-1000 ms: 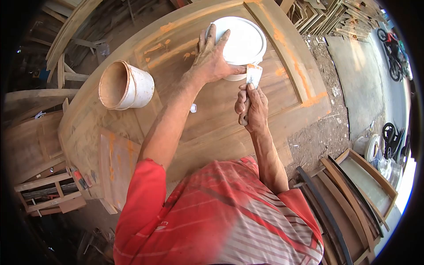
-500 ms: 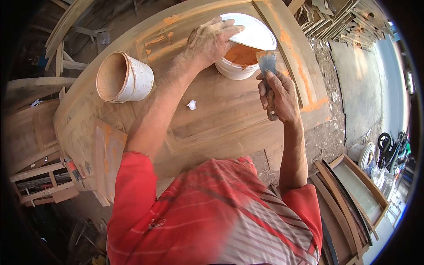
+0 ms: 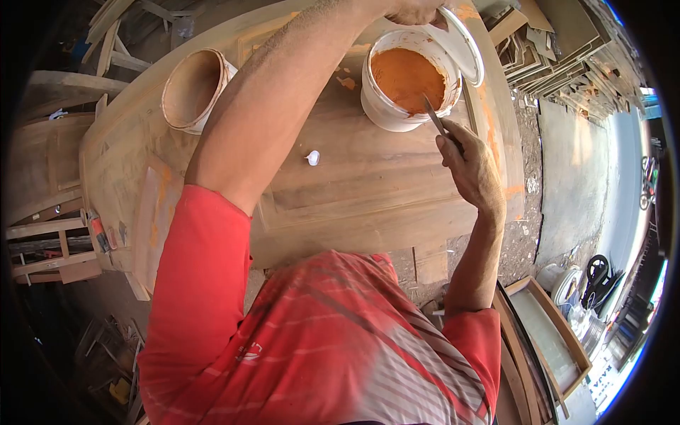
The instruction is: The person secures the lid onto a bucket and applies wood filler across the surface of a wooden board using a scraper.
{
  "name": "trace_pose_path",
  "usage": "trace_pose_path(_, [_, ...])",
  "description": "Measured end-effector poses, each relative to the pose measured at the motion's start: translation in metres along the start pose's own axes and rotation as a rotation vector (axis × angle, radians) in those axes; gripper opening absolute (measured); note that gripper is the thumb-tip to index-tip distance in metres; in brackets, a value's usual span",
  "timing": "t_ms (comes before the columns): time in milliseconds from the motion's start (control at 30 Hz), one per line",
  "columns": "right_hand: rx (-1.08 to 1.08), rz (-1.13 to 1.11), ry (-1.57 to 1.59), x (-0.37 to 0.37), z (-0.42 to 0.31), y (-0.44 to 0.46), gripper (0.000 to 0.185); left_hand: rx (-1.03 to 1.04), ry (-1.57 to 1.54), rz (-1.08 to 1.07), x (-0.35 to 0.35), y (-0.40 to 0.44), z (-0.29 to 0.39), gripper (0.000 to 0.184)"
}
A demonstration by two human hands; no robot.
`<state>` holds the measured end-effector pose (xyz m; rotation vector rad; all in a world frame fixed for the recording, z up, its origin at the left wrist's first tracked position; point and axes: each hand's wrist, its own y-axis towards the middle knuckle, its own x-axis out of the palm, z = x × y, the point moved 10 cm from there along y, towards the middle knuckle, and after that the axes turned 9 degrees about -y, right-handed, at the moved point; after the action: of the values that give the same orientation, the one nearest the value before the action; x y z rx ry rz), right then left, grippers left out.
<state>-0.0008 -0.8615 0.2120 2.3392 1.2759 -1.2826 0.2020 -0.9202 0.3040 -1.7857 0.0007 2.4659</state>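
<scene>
A white bucket [image 3: 386, 113] of orange putty [image 3: 404, 74] stands on a wooden door panel [image 3: 354, 191]. My left hand [image 3: 418, 13], at the top edge of the view, grips the white lid [image 3: 467, 53] by its rim. The lid is tilted up along the bucket's right side. In my right hand [image 3: 471, 163] is a putty knife [image 3: 434, 119], its blade reaching over the near rim with the tip at the putty. The knife's handle is mostly hidden by my fingers.
A second, putty-stained bucket [image 3: 190, 92] rests on the panel at left. A small white cap [image 3: 312, 158] lies mid-panel. Stacked boards [image 3: 559, 42] sit at upper right, and a wooden frame [image 3: 549, 333] with timber strips is at lower right.
My left hand has lifted the lid away from the bucket to the upper right, exposing the putty. My right hand has turned the putty knife and brought its tip into the bucket.
</scene>
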Motion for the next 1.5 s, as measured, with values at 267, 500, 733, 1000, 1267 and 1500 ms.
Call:
trace_pose_path(267, [-0.214,0.149,-0.304,-0.013,-0.040,0.023,0.027,-0.019,-0.007,0.016,-0.007,0.012,0.016,0.026])
trace_pose_path(500, [-0.278,0.132,-0.767,0.019,-0.046,0.123,0.027,-0.196,-0.318,0.172,-0.028,0.043,0.004,0.029])
trace_pose_path(733, [-0.313,-0.012,-0.795,0.033,-0.042,0.141,0.028,-0.020,-0.197,0.315,-0.008,-0.015,-0.015,0.029])
trace_pose_path(1000, [-0.246,-0.004,-0.823,0.030,-0.054,0.140,0.028,0.118,-0.228,0.642,-0.007,-0.080,-0.003,0.039])
trace_pose_path(1267, [-0.358,0.126,-0.694,0.034,-0.048,0.150,0.031,0.113,-0.099,0.705,0.002,-0.112,0.014,0.030])
trace_pose_path(1500, [-0.179,-0.161,-0.813,0.042,-0.036,0.148,0.031,0.100,-0.108,0.661,-0.031,-0.048,0.016,0.009])
